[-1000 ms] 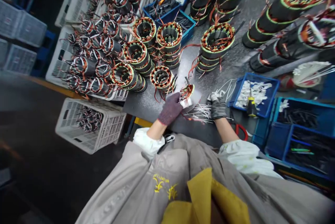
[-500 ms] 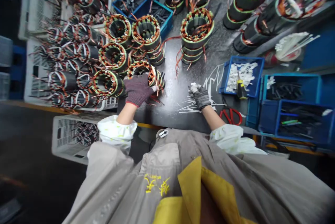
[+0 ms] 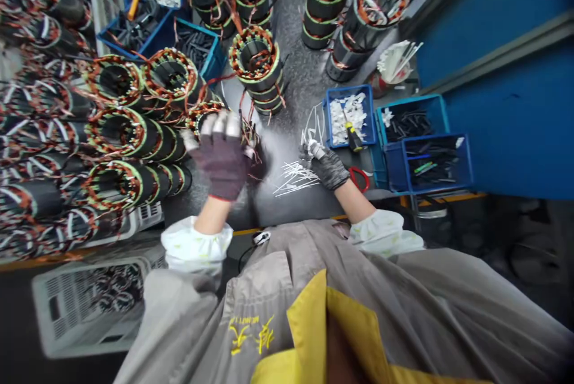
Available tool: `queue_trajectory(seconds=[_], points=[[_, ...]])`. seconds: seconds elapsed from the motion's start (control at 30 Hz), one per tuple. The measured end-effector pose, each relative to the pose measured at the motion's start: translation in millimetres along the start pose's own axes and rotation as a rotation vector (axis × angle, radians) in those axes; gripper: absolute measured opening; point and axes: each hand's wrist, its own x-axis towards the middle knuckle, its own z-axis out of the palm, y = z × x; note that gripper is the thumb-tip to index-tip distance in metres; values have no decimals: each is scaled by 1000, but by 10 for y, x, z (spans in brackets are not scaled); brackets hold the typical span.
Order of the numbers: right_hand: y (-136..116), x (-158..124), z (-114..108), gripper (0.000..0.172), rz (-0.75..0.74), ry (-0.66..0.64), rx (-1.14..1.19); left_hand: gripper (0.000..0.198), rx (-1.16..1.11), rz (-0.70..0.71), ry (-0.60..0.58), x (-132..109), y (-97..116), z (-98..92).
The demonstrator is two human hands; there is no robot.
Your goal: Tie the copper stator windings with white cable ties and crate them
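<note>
One gloved left hand (image 3: pixel 219 160), seen from above in a maroon knit glove with pale fingertips, spreading its fingers wide and blurring with motion over a dark workbench (image 3: pixel 287 210). Nothing showing in its grip, and any contact with the nearest wound stator (image 3: pixel 206 118), a ring of copper wire and green banding just beyond the fingertips, impossible to tell. Farther right, a right hand (image 3: pixel 325 167) in a grey knit glove pinching a small white piece (image 3: pixel 316 149) between thumb and fingers, just above a loose scatter of thin white strips (image 3: pixel 293 179) lying on the bench. Rows of stators (image 3: pixel 121 133) lying on their sides along the left, with upright stacks (image 3: pixel 255 67) standing ahead. Beyond the right hand, a blue crate (image 3: pixel 350 115) holding white scraps and a yellow-and-black screwdriver (image 3: pixel 354 139). Red-handled scissors (image 3: pixel 359 179) lying beside the right wrist. Farther right, blue crates (image 3: pixel 424 145) filled with black sleeves. Down at the lower left, below the bench, a white plastic crate (image 3: pixel 94 306) holding more stators.
</note>
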Motion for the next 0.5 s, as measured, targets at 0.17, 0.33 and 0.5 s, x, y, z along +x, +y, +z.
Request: queue_trajectory(seconds=[0.17, 0.33, 0.5], points=[[-82, -193, -171, 49, -60, 77, -86, 52, -90, 275, -343, -243, 1024, 384], [-190, -304, -416, 44, -154, 119, -122, 46, -73, 356, -418, -166, 1526, 752], [-283, -530, -750, 43, -187, 11, -59, 33, -266, 299, -295, 144, 1610, 987]])
